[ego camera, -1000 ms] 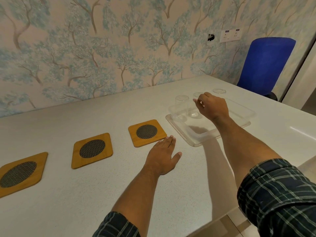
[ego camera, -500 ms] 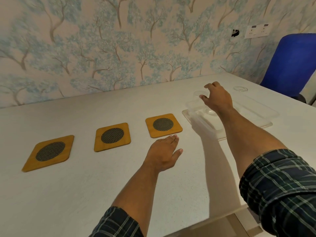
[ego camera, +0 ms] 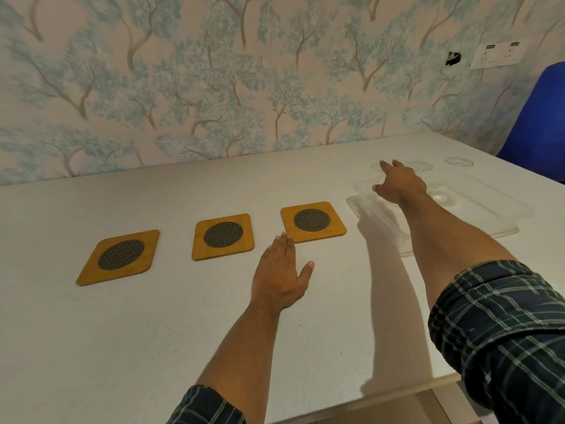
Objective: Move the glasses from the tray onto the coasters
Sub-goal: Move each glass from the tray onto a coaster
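Three square wooden coasters with dark mesh centres lie in a row: left coaster [ego camera: 120, 258], middle coaster [ego camera: 223, 235], right coaster [ego camera: 312, 220]. To their right is a clear plastic tray [ego camera: 483, 217]. Three clear glasses stand along its far side: left glass [ego camera: 373, 174], middle glass [ego camera: 421, 165], right glass [ego camera: 458, 161]. My right hand [ego camera: 399, 186] reaches over the tray, thumb and fingers wrapped around the left glass, which still stands in the tray. My left hand [ego camera: 281, 276] rests flat on the table, fingers apart, its fingertips by the right coaster's near corner.
The white table [ego camera: 153, 347] runs to a wallpapered wall behind. A blue chair [ego camera: 538, 123] stands past the table's far right corner, below a wall socket [ego camera: 495, 55]. The table's near edge [ego camera: 397, 390] lies at lower right.
My right hand has moved left across the tray and closed around the left glass. The view has swung left, so all three coasters show fully. My left hand stays put.
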Demonstrator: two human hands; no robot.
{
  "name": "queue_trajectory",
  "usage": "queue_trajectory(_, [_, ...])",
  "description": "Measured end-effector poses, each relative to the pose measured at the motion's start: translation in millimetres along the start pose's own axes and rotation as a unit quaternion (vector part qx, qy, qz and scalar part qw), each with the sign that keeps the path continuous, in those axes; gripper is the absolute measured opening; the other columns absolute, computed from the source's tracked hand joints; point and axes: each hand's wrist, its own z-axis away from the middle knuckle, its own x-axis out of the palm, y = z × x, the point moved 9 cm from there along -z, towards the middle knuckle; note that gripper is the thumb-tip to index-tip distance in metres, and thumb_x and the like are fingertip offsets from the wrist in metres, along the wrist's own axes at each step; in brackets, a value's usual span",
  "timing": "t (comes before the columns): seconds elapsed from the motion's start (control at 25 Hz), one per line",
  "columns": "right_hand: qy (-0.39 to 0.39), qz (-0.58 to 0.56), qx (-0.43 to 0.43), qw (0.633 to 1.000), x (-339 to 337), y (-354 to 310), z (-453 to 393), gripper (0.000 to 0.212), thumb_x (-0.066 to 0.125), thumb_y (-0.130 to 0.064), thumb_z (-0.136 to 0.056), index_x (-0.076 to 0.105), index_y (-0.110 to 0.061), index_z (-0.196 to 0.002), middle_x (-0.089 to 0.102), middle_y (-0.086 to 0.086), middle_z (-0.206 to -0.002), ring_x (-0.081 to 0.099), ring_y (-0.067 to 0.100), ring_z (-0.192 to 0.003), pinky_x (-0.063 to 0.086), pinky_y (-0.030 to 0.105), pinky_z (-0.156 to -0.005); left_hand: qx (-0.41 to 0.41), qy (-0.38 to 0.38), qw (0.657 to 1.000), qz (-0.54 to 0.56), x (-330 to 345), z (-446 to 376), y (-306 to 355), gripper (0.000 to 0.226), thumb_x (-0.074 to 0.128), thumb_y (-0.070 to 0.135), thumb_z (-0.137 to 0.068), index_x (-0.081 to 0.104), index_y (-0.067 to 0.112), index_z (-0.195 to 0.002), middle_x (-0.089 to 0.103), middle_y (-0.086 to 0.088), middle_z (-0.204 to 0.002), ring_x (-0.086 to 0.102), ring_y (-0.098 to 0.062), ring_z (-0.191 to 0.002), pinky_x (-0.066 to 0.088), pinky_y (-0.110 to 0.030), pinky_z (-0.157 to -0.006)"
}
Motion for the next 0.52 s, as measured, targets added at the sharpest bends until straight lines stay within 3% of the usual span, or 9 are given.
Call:
queue_trajectory(0.12, [-0.015, 0.002, 0.007, 1.000, 7, 1, -1, 0.073, 0.062, -0.034, -0.094, 0.027, -0.024, -0.157, 0.020, 0.006, -0.165, 0.034, 0.035, -0.143, 0.039, 0.052, -0.106, -0.036, -0.053, 0.998, -0.027, 12, -2, -9, 0.094, 0.016, 0.074, -0.096, -0.003, 0.009, -0.162, -0.006, -0.009, -0.171, -0.005, -0.023, -0.158, -0.005, -0.036, -0.123])
queue_trajectory(0.2, [0.010, 0.004, 0.005, 1.000, 4, 0, -1, 0.067, 0.063, -0.034, -0.094, 0.034, -0.020, -0.154, 0.029, 0.010, -0.160, 0.040, 0.037, -0.138, 0.042, 0.052, -0.103, -0.034, -0.079, 0.995, -0.056, 17, -4, -10, 0.096, 0.012, 0.076, -0.094, -0.004, 0.008, -0.162, -0.008, -0.010, -0.171, -0.007, -0.024, -0.158, -0.006, -0.037, -0.123])
queue_trajectory(0.4, [0.077, -0.037, 0.008, 0.996, -7, -4, -3, 0.056, 0.072, -0.037, -0.088, 0.047, -0.006, -0.127, 0.058, 0.016, -0.128, 0.058, 0.039, -0.115, 0.049, 0.046, -0.086, -0.025, -0.088, 0.994, -0.067, 17, -5, -10, 0.098, 0.009, 0.077, -0.093, -0.003, 0.008, -0.161, -0.008, -0.011, -0.171, -0.007, -0.025, -0.158, -0.004, -0.040, -0.125])
queue_trajectory(0.52, [0.083, -0.065, 0.018, 0.994, -6, -2, -2, 0.063, 0.075, -0.037, -0.086, 0.043, -0.005, -0.129, 0.057, 0.018, -0.126, 0.059, 0.041, -0.112, 0.050, 0.047, -0.084, -0.021, -0.089, 0.994, -0.067, 16, -5, -9, 0.098, 0.010, 0.077, -0.094, -0.003, 0.008, -0.161, -0.007, -0.012, -0.171, -0.006, -0.026, -0.158, -0.003, -0.041, -0.126])
